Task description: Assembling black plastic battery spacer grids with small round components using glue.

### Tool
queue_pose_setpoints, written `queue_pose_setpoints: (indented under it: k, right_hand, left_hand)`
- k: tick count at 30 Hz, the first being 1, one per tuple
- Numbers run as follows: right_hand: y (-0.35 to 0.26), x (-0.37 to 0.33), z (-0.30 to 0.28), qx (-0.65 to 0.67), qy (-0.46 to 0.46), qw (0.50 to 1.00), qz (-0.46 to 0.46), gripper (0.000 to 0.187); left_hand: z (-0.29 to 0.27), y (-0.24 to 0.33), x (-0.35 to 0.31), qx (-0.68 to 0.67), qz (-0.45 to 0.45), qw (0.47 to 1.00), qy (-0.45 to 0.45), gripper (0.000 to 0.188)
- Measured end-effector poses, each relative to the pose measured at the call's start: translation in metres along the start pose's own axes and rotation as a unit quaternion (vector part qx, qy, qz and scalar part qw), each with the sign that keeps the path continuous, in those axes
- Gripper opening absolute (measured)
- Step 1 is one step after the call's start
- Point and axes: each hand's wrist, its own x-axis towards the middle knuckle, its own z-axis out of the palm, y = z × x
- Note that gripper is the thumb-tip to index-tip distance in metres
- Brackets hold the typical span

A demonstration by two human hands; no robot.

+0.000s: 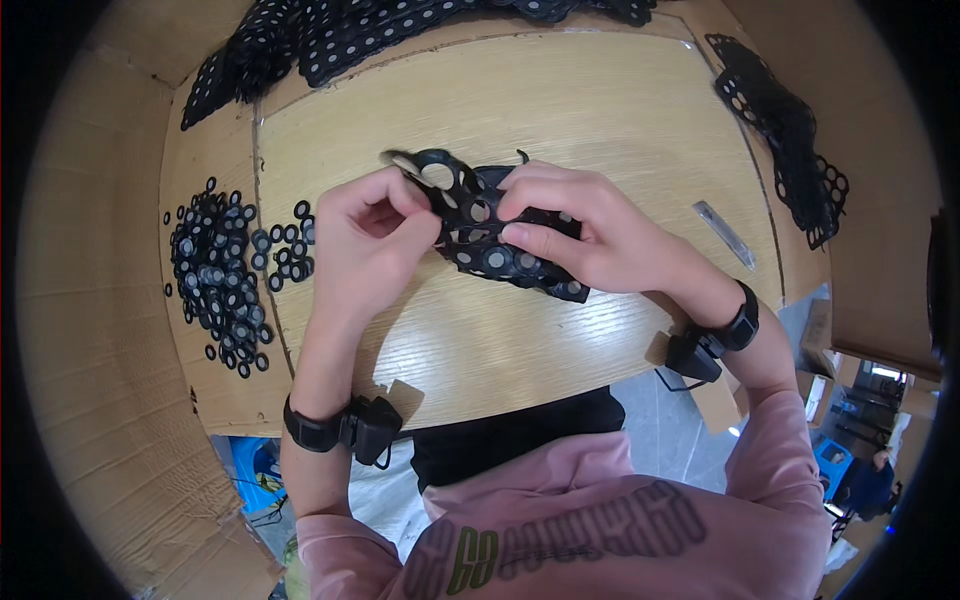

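Over the middle of the table, both hands hold a black, flexible sheet (515, 262) with round grey-centred spots and open round holes. My left hand (378, 235) is closed in a pinch on the sheet's left edge, where a holed strip bends up, its tip blurred. My right hand (575, 225) grips the sheet from the right, its thumb and fingers pressed on the upper face. Part of the sheet is hidden under the right fingers. Left of my left hand lies a pile of small black rings with grey centres (215, 275).
Stacked black spotted sheets (370, 40) lie along the far edge. At the far right is a heap of black holed webs (785, 130). A thin clear strip (724, 236) lies on the wooden table (480, 360). Cardboard walls (100, 270) stand at the sides.
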Motion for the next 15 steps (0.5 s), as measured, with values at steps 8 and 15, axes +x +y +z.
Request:
queue_pose_setpoints:
  k: [8,15]
  right_hand:
    - [0.002,-0.001,0.007,-0.013,0.035,0.999,-0.014,0.011]
    - [0.008,-0.001,-0.014,-0.043,0.099,0.991,0.077,0.016]
  left_hand:
    - [-0.007,0.005,0.0,0.158,0.02,0.987,0.009,0.019]
    - [-0.042,0.017,0.008,0.468,-0.058,0.869,0.152,0.014]
